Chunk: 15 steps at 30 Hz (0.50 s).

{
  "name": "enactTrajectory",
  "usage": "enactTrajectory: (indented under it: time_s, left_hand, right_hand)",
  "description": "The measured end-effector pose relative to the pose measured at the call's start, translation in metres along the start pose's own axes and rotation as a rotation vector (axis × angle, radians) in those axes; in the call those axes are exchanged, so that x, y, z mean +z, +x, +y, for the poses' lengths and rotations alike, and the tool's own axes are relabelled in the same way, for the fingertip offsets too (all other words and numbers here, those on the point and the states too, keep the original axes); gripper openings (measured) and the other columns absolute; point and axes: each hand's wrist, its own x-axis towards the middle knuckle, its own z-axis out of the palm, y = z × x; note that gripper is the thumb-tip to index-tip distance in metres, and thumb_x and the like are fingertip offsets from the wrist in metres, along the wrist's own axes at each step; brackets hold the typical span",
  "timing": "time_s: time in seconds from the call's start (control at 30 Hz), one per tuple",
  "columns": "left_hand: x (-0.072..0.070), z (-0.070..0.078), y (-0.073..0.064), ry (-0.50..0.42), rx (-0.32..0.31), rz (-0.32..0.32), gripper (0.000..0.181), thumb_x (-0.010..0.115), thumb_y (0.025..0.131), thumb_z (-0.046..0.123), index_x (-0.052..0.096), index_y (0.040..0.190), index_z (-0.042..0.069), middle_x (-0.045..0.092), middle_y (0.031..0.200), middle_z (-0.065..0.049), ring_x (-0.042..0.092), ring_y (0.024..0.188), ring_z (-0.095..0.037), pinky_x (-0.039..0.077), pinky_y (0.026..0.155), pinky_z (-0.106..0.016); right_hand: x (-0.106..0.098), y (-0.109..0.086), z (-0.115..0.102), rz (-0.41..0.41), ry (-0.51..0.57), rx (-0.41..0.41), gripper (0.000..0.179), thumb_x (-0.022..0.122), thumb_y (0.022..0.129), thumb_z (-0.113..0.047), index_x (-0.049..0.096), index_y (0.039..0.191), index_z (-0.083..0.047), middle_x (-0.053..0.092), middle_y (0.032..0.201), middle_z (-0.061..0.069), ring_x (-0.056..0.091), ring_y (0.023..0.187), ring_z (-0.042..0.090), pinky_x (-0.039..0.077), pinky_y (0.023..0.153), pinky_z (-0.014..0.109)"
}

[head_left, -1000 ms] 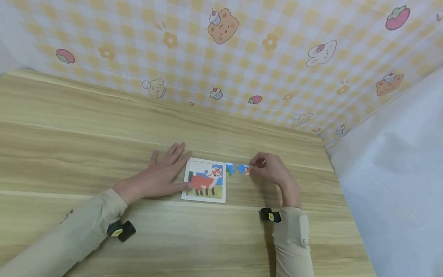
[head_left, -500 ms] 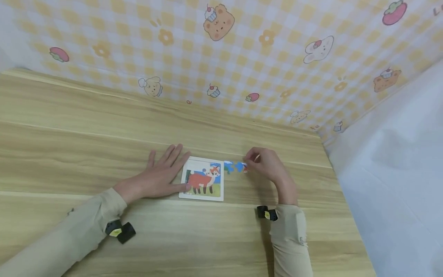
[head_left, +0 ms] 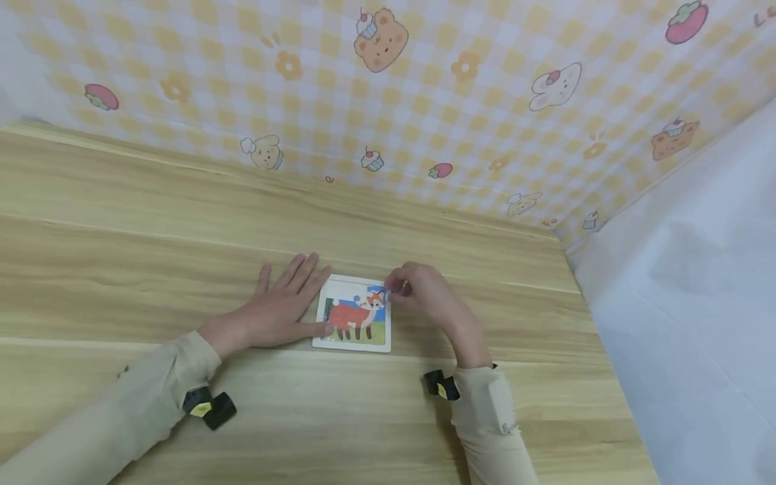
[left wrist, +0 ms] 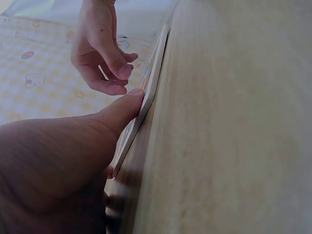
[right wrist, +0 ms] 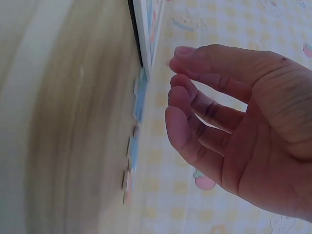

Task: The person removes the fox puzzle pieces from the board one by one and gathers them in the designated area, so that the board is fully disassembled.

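A square jigsaw puzzle in a white-rimmed frame [head_left: 388, 331], showing a red fox-like animal, lies on the wooden table. Its upper left part is pale, without picture. My left hand [head_left: 275, 313] rests with fingers spread at the frame's left side, thumb on the frame. My right hand [head_left: 429, 296] hovers by the frame's upper right corner, fingers loosely curled; I see nothing held in the right wrist view. Beneath it, loose blue puzzle pieces [right wrist: 140, 97] lie in a row beside the frame; in the head view the hand hides most of them.
A yellow checked cloth [head_left: 418, 121] with cartoon prints stands behind the wooden tabletop [head_left: 303, 417]. White sheeting [head_left: 685, 323] lies beyond the table's right edge. Each sleeve cuff carries a small black wrist camera [head_left: 442, 385].
My right hand has moved left from the far end of the row of pieces to the frame's right edge, now covering the row. The left hand stays on the frame.
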Motion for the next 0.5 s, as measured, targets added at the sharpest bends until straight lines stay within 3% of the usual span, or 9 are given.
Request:
enactTrajectory:
  time_s: [0.5]
  left_hand:
    - [0.0022, -0.0023, 0.0001, -0.002, 0.013, 0.015, 0.092, 0.053, 0.086, 0.059, 0.012, 0.149, 0.004, -0.003, 0.153, -0.020, -0.007, 0.139, -0.037, -0.013, 0.098, -0.066]
  right_hand:
    - [0.0115, 0.0037, -0.0062, 0.014, -0.099, 0.008, 0.015, 0.070, 0.079, -0.005, 0.070, 0.094, -0.006, 0.060, 0.083, 0.002, 0.054, 0.075, 0.014, 0.046, 0.068, 0.025]
